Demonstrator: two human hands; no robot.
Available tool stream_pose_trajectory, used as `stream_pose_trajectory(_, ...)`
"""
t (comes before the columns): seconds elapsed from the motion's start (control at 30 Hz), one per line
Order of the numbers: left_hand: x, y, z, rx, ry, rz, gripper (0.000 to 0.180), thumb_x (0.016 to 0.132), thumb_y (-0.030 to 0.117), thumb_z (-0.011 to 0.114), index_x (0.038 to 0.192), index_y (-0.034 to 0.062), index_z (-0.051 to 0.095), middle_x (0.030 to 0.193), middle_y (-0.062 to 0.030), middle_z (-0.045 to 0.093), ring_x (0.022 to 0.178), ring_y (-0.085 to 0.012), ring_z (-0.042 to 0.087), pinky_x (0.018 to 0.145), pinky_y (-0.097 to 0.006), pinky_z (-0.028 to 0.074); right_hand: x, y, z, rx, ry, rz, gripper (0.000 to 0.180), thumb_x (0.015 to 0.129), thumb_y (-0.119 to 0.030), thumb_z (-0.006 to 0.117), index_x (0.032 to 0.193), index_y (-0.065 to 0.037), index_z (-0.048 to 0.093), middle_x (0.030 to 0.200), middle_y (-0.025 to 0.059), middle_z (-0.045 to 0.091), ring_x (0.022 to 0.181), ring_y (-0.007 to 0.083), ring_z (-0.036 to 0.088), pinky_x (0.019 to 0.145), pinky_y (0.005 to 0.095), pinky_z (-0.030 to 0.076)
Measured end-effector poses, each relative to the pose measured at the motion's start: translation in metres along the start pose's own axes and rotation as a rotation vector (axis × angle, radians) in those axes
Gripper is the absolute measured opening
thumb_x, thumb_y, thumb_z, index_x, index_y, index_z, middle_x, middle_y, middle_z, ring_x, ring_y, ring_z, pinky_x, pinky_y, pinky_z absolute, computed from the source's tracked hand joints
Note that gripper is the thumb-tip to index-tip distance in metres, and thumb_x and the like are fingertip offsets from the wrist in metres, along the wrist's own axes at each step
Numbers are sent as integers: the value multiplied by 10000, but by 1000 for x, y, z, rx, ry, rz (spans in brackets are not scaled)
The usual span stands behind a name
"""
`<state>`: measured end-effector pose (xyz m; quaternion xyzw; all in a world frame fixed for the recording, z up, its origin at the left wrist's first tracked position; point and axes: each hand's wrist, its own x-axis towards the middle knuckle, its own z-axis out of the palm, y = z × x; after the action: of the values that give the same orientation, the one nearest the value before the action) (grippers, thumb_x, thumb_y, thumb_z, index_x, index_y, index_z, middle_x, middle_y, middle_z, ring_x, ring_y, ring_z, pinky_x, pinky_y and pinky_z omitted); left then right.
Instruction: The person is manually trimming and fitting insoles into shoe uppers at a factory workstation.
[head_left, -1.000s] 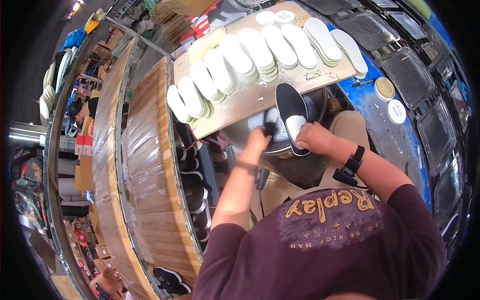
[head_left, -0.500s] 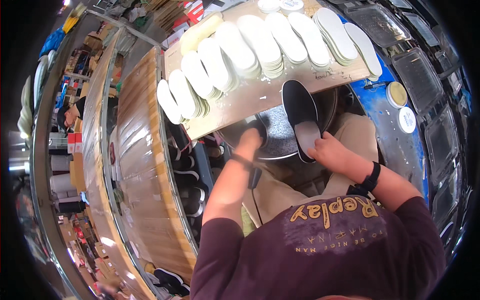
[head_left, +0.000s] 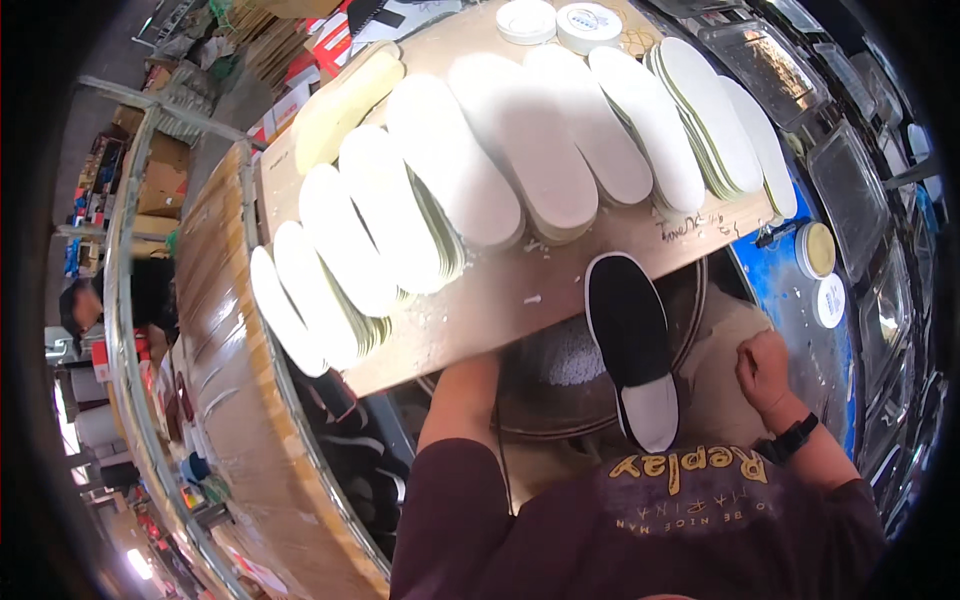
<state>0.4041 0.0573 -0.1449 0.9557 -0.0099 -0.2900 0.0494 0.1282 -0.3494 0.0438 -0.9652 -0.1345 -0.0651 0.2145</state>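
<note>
Head view looks down on your lap, where a black slip-on shoe (head_left: 632,345) with a white inner lining rests tilted on a round metal pan (head_left: 560,385), toe pointing far, open heel end near your chest. Your right hand (head_left: 765,368) sits to the right of the shoe, apart from it, curled into a loose fist on your tan trouser leg; its fingers are drawn together and grip nothing that shows. A black wristband (head_left: 790,438) circles that wrist. Your left forearm (head_left: 458,400) runs up from your maroon sleeve and passes beneath the near edge of the wooden board (head_left: 520,295), so the left hand itself is hidden and you cannot tell whether it is spread or clenched.

On the board, just beyond the shoe, rows of white insoles (head_left: 480,170) lie in overlapping stacks from left to right. Two round white lids (head_left: 560,20) sit at its far edge. To the right, near the blue surface, lie two more round tins (head_left: 818,268). At far left, a long wooden conveyor rim (head_left: 225,340) curves past, with another person (head_left: 85,305) beside it.
</note>
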Motion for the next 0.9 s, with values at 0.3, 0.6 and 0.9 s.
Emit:
stream_pose_trajectory(0.3,20,-27,47,-199,-82,-173,475,902,288,549,1316,63,495,1295,-193,528,1072,-382,588,728,-487,567,6,2,5,14,-53,-56,153,679,19,586,798,-55,528,727,140,481,690,354,485,613,435,372)
stream_pose_trajectory(0.6,-141,-12,64,-778,-220,-224,491,916,281,529,1347,56,457,1310,-192,510,1070,-390,582,689,-501,576,-12,-3,-5,27,48,-61,116,689,10,576,782,-39,528,751,141,502,737,348,504,656,424,406)
stream_pose_trajectory(0.9,-329,-4,-18,-1041,-232,-159,380,967,223,468,1262,-16,490,1158,-166,584,873,-303,641,545,-400,580,-45,10,-4,51,198,-110,83,703,-29,572,776,-50,539,774,128,529,775,346,520,704,433,422)
